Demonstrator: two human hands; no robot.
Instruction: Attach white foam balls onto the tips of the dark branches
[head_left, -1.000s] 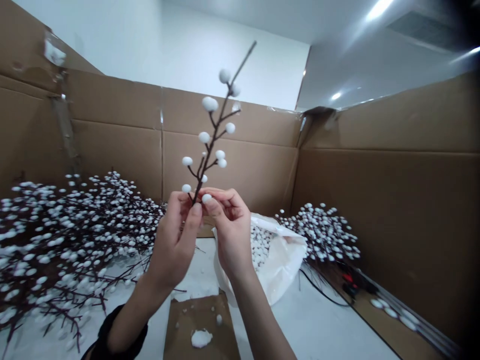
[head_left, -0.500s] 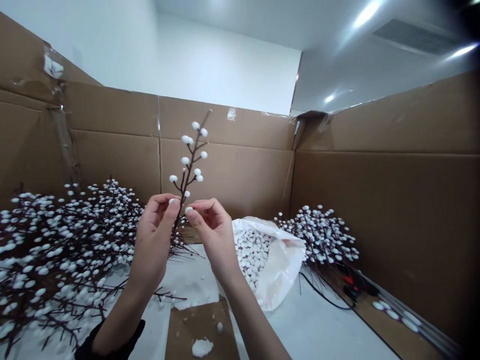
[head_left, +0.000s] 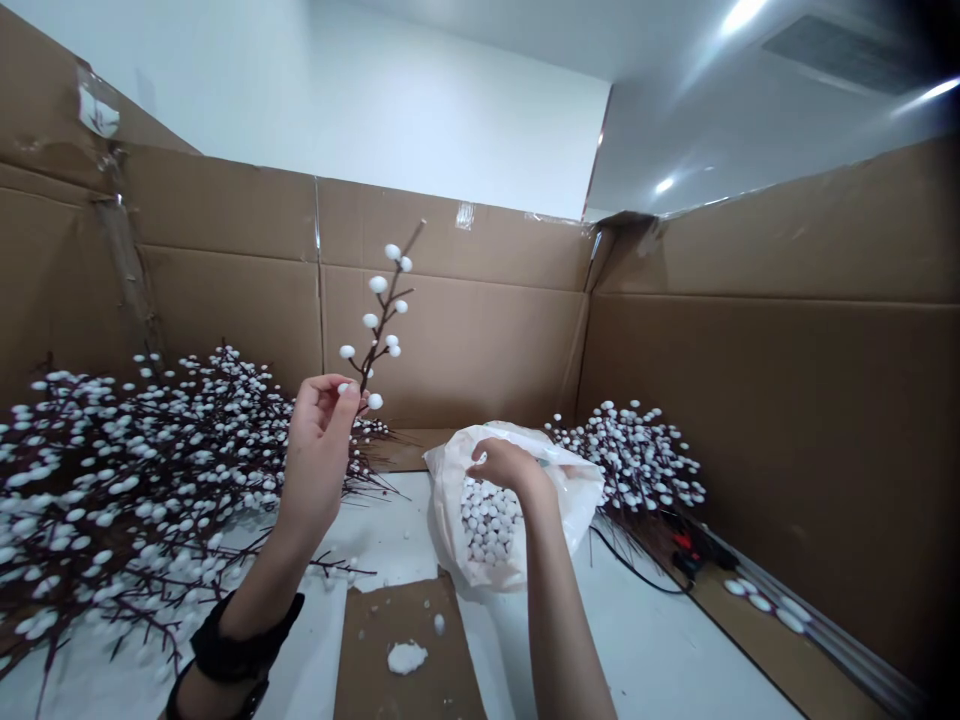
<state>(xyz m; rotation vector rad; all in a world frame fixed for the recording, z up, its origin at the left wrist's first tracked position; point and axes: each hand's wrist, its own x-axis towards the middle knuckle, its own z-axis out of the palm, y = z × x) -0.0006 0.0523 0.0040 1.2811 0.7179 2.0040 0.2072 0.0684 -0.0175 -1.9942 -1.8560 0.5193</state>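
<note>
Between the thumb and fingers of my left hand is a thin brown artificial berry branch, held upright with its bare tip leaning right. White foam berries sit on its short twigs, one of them just right of my fingertips. My right hand is over the mouth of a white plastic bag, its fingers curved and apart above the loose white berries inside. Part of its fingers is hidden from view.
Many finished-looking berry branches are heaped on the left, and another bunch lies behind the bag. A cardboard piece bears a white blob. Cardboard walls surround the white table. A black cable runs at right.
My right hand has left the branch and moved right and down to the bag. A white berry it was pinching now sits on the branch. My left hand keeps its hold.
</note>
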